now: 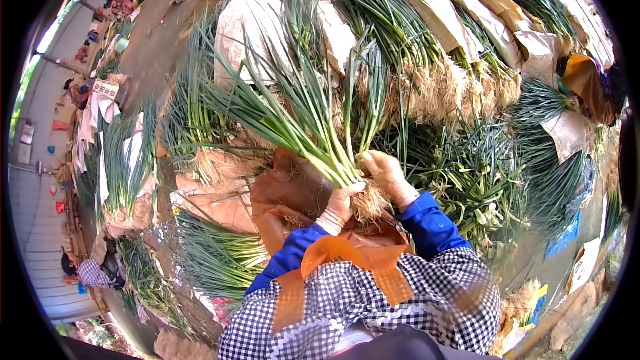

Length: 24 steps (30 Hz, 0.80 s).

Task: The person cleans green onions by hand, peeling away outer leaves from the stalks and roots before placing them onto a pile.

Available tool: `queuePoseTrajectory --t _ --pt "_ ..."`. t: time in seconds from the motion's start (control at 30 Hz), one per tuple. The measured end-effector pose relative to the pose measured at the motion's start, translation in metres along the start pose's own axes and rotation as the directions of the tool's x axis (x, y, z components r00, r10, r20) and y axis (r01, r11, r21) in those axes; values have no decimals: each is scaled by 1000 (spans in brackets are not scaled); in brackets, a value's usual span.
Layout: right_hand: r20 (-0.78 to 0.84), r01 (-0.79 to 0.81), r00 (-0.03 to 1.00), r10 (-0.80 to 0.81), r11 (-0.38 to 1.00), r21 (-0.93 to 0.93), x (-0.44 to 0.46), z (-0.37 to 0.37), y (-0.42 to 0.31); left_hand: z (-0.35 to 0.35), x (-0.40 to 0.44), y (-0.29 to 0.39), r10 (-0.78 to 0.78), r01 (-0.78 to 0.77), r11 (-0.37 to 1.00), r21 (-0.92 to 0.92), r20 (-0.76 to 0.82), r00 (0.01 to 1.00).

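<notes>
A bunch of green onions fans out toward the upper left, its white stalks and pale roots between my hands above an orange-brown apron. My left hand is closed round the lower stalks from the left. On the right, my right hand is closed at the stalks just above the roots, fingers wrapped round them. The two hands are close together. Both seem to wear pale gloves. Blue sleeves cover my forearms.
Rooted onion bundles lie beyond my hands, partly under pale sacks. Loose leaves are heaped to the right. More green onions lie at the lower left. A person in a checked top is at the far left.
</notes>
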State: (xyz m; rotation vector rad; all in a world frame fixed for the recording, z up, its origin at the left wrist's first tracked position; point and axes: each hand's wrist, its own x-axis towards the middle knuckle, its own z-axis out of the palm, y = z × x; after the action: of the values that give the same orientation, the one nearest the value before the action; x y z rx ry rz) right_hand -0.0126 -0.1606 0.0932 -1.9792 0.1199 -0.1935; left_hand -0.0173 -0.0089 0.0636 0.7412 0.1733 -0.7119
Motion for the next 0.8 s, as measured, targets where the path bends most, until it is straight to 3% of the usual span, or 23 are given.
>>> queuePoseTrajectory --t 0.03,0.07,0.1,0.17,0.2,0.23,0.3,0.33,0.37,0.43,0.47,0.5,0.57,0.63,0.67,0.7,0.73,0.77,0.8 --pt "-41 -155 986 163 975 157 -4 -11 -12 -9 6 -7 -47 46 998 -52 -3 999" --pt "-122 -335 929 349 934 122 1 -15 6 -20 10 -10 -75 71 993 -90 -42 996" --pt "23 -502 835 549 746 436 8 -15 38 -29 13 -17 -74 71 994 -84 -39 996" --pt "-12 -436 876 483 801 411 15 -8 41 -19 9 -13 -88 85 989 -123 -23 996" --pt "142 -562 809 571 680 471 21 -6 43 -17 9 -11 -89 86 989 -119 -20 996" --pt "216 -586 792 571 612 532 29 -4 38 -18 10 -11 -87 85 992 -95 -22 996" --pt "172 -465 874 454 681 566 46 16 71 -19 8 -12 -81 79 995 -67 -28 996" --pt "4 -322 921 390 756 570 52 27 62 -18 7 -12 -50 46 997 -68 -59 997" --pt "-239 -229 959 154 918 -325 50 25 57 -18 8 -11 -20 14 998 -69 -92 996" --pt "-174 -255 962 208 914 -316 40 21 46 -18 6 -9 -36 25 994 -105 -101 994" --pt "-32 -321 946 323 946 51 28 30 60 -18 7 -7 -54 38 989 -142 -107 993" --pt "215 -400 915 340 822 404 7 8 11 -21 7 -7 -59 42 988 -146 -114 992" --pt "550 -537 789 273 740 405 -25 -38 -27 -29 9 -7 -80 66 959 -275 -38 996" --pt "621 -640 685 380 721 265 -50 -79 -1 -34 9 -7 -99 80 949 -305 -49 994" --pt "522 -641 743 419 671 373 -61 -97 7 -24 6 0 -80 66 953 -296 -37 996" --pt "440 -650 740 508 708 276 -59 -121 2 -18 4 4 -60 51 956 -290 -23 998" --pt "310 -408 778 547 815 -412 -58 -130 42 -25 5 2 -111 98 943 -318 -24 994" --pt "174 -81 800 574 390 -917 -57 -138 81 -32 6 0 -139 126 934 -333 -15 990" --pt "103 -167 877 470 499 -851 -48 -128 73 -36 6 -2 -146 131 932 -337 -19 989"
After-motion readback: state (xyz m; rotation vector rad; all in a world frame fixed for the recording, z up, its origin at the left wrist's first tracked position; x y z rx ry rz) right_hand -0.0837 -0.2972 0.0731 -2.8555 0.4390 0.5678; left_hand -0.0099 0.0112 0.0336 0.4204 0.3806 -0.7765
